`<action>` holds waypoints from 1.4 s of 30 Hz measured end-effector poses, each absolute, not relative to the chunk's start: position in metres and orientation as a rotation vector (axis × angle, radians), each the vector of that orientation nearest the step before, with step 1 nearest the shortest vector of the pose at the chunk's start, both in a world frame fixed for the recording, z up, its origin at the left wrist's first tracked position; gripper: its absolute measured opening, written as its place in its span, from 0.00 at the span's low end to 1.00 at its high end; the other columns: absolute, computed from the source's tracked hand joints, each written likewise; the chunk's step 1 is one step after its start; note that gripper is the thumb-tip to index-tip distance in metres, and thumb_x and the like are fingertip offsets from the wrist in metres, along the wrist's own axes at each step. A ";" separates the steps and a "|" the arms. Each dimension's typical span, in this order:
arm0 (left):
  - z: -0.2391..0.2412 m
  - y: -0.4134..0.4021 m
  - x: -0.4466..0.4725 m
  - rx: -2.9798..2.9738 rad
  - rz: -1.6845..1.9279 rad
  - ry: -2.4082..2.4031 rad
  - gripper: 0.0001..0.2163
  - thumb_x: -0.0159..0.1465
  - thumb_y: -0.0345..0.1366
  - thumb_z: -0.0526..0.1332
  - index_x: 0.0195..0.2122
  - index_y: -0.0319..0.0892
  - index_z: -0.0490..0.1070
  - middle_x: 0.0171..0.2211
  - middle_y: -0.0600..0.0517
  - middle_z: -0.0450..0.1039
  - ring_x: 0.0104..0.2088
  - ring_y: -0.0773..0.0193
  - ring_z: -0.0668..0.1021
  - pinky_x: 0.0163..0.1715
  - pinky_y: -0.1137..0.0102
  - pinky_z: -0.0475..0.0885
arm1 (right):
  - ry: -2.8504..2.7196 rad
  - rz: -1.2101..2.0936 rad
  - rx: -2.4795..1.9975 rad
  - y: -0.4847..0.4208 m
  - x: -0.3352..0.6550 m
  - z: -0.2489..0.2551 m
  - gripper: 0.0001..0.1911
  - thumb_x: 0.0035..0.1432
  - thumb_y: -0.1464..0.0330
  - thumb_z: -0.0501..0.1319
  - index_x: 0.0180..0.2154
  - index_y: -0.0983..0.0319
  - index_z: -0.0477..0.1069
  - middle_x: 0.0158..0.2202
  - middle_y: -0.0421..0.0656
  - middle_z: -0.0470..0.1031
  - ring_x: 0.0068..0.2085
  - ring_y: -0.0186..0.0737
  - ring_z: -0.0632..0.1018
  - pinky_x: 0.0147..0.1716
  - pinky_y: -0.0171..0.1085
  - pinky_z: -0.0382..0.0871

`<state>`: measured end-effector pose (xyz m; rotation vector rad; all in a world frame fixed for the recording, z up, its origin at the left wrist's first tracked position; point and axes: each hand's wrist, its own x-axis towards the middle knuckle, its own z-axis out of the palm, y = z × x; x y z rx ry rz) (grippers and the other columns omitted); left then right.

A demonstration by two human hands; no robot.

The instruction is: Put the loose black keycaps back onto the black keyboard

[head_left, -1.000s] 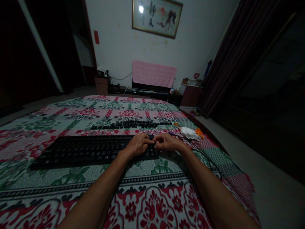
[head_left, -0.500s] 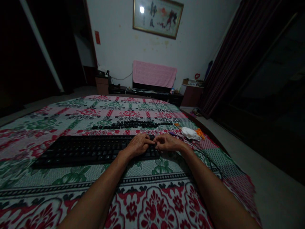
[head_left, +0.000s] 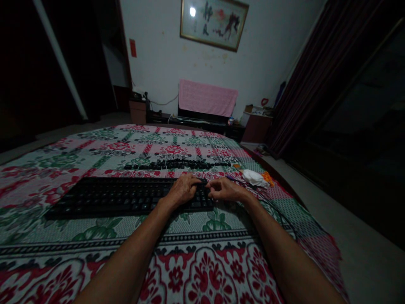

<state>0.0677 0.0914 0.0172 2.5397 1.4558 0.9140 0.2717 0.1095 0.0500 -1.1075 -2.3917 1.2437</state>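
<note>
A black keyboard (head_left: 120,196) lies across a floral bedspread (head_left: 202,261). My left hand (head_left: 182,191) rests on the keyboard's right end, its fingers curled over the keys toward the far edge. My right hand (head_left: 227,190) sits just off that same end, with thumb and fingers pinched together at the keyboard's corner. What they pinch is too small and dark to make out. Behind the keyboard, rows of loose black keycaps (head_left: 177,164) are laid out on the spread.
A crumpled white cloth (head_left: 255,177) and a small orange thing (head_left: 268,177) lie at the bed's right edge, where a thin cable (head_left: 275,209) trails. Bare floor (head_left: 348,236) lies to the right. A cabinet with a pink cover (head_left: 207,98) stands at the far wall.
My fingertips, which met over the keyboard's right end, have drawn slightly apart. The view has shifted a little; the keyboard and keycaps have stayed put.
</note>
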 end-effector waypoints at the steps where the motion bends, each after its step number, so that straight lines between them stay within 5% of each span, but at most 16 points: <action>1: 0.016 0.092 0.067 2.549 0.904 1.446 0.15 0.55 0.29 0.51 0.41 0.44 0.71 0.39 0.50 0.69 0.42 0.63 0.68 0.44 0.68 0.64 | -2.385 1.247 -1.108 0.110 0.272 0.050 0.16 0.44 0.65 0.58 0.38 0.65 0.67 0.21 0.35 0.65 0.22 0.27 0.65 0.22 0.27 0.59; 42: 0.020 0.093 0.064 2.588 0.883 1.518 0.12 0.54 0.29 0.51 0.35 0.42 0.73 0.34 0.49 0.70 0.37 0.62 0.70 0.42 0.66 0.65 | -2.139 1.544 -1.115 0.109 0.285 0.053 0.22 0.49 0.61 0.56 0.44 0.66 0.66 0.25 0.40 0.68 0.23 0.26 0.65 0.21 0.27 0.57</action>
